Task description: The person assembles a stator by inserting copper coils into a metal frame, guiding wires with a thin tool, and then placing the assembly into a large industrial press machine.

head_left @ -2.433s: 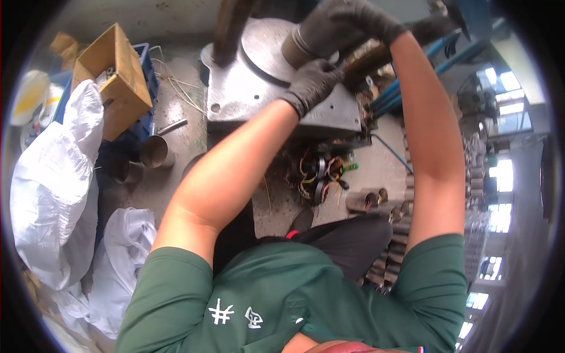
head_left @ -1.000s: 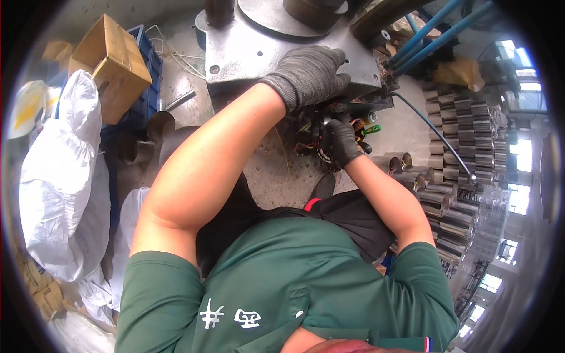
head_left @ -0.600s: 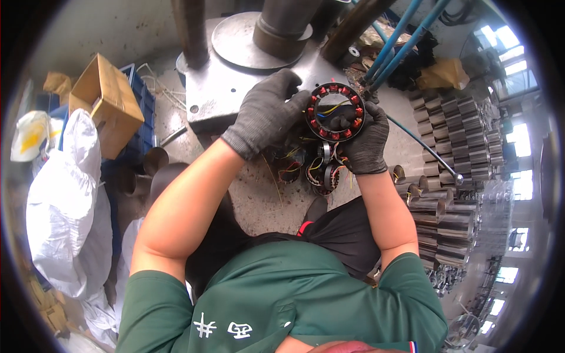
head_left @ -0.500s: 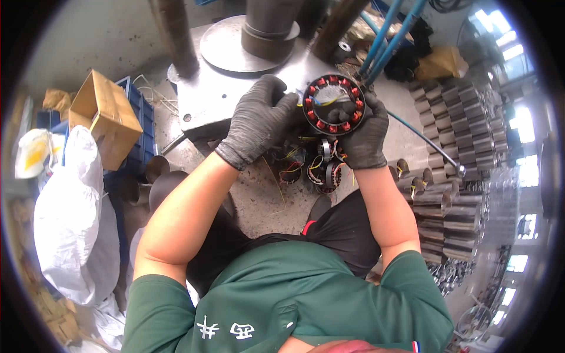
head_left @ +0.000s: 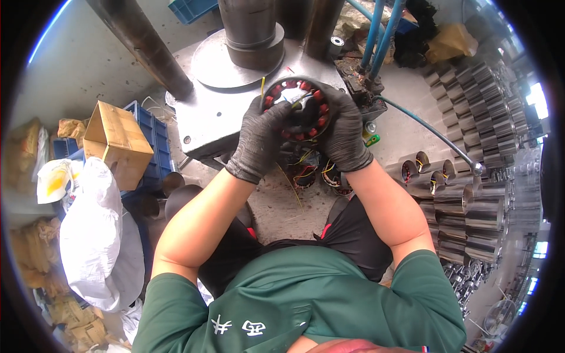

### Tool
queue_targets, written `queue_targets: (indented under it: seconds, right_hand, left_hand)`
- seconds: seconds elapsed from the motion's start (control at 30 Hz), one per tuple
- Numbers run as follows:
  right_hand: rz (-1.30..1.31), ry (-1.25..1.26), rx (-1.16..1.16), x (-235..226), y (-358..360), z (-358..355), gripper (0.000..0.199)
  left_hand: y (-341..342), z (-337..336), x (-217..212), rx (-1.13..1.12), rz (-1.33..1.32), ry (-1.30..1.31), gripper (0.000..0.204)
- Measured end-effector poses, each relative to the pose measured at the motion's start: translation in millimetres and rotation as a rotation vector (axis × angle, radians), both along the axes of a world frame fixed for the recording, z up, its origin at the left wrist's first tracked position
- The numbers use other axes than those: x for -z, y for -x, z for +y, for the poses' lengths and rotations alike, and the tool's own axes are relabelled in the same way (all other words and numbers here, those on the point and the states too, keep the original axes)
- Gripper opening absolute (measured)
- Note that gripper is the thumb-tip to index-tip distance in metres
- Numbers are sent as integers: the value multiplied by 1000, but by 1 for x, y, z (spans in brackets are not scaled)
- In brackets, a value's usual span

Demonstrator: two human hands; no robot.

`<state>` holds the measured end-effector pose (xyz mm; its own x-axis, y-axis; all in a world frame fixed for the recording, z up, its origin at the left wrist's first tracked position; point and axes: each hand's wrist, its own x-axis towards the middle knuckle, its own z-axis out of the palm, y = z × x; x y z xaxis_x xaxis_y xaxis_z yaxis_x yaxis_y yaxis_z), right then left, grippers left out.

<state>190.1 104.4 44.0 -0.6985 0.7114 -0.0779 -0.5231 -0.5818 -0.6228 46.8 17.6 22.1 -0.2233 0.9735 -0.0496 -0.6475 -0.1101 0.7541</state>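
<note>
A ring-shaped motor stator point(head_left: 322, 110) with red-wrapped teeth along its inside is held up in front of me, over the near edge of the metal press bed point(head_left: 206, 129). On its left side is my gloved left hand point(head_left: 262, 138), closed with the thumb reaching into the opening. Around the right rim wraps my gloved right hand point(head_left: 344, 132). Yellow and dark lead wires point(head_left: 301, 99) show in the ring's middle, and a yellow one sticks up at its left. Fingers behind the ring are hidden.
Behind the bed's front rises the press ram point(head_left: 250, 35) on a round plate point(head_left: 206, 62). More wound stators point(head_left: 305, 176) lie on the floor below my hands. Stacked metal tubes point(head_left: 471, 112) stand at right. A cardboard box point(head_left: 120, 144) and white sack point(head_left: 91, 235) are at left.
The stator has shifted left and tilted. My left hand has come from beside it to grip its left side. The whole view has shifted slightly.
</note>
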Motion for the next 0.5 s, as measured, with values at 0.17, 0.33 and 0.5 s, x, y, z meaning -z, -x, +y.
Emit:
queue_targets:
  seconds: [0.17, 0.33, 0.5]
  right_hand:
    - [-832, -927, 292, 41, -6, 70, 53]
    - [-1275, -1104, 364, 40, -8, 133, 51]
    - [-1534, -924, 414, 68, -7, 186, 44]
  left_hand:
    - [20, 7, -3, -357, 213, 137, 32]
    - [46, 6, -7, -465, 244, 248, 35]
    - [69, 6, 3, -630, 653, 333, 45]
